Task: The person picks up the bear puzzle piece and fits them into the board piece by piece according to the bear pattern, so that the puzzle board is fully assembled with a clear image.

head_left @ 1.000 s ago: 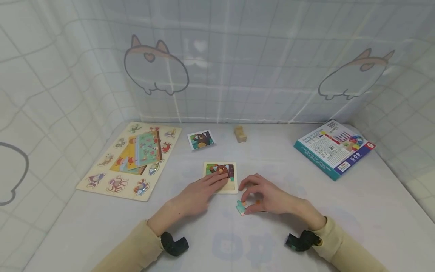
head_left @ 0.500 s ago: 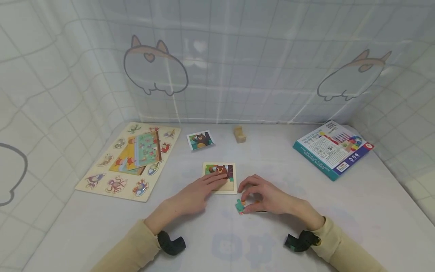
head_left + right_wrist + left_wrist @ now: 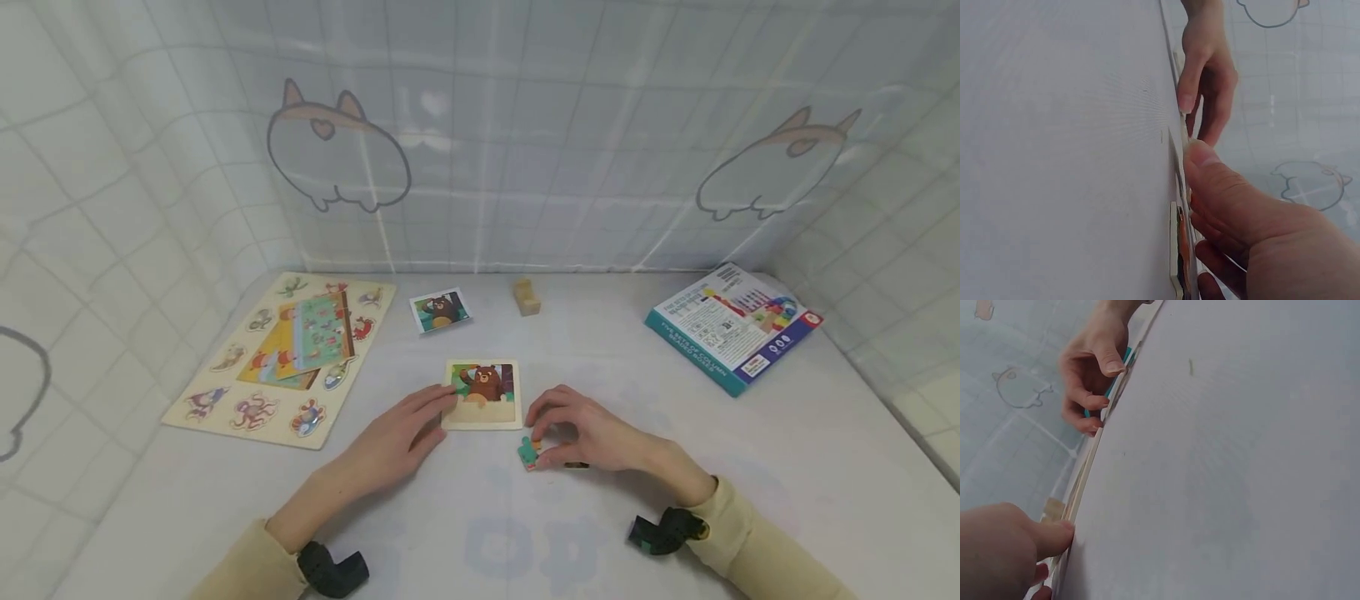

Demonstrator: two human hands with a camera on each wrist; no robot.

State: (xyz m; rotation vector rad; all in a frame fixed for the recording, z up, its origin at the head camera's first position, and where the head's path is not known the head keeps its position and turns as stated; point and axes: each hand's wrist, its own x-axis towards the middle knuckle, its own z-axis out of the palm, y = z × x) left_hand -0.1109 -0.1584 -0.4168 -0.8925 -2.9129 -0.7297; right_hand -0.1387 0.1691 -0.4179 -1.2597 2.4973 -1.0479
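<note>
A small wooden bear puzzle [image 3: 483, 415] lies mid-table in the head view, its lower part bare wood. At its left edge is my left hand [image 3: 401, 433], fingers fairly straight, fingertips touching the frame and thumb near the lower corner. Just right of the puzzle, my right hand [image 3: 588, 429] pinches a teal puzzle piece [image 3: 528, 452] between thumb and curled fingers, low over the table. A second, dark piece [image 3: 576, 465] peeks out under that palm. In the right wrist view, loose pieces [image 3: 1175, 250] lie beneath my right hand's fingers, partly hidden.
A picture card [image 3: 441, 311] of the same bear and a small wooden block [image 3: 527, 297] sit behind the puzzle. To the left lies a large sea-animal board [image 3: 281, 422] with picture sheets [image 3: 318, 333] on it. A boxed toy [image 3: 735, 329] stands at the right.
My left hand has slid off the bear picture to the puzzle's left edge, uncovering the picture. The teal piece has turned slightly in my right hand, which has barely moved.
</note>
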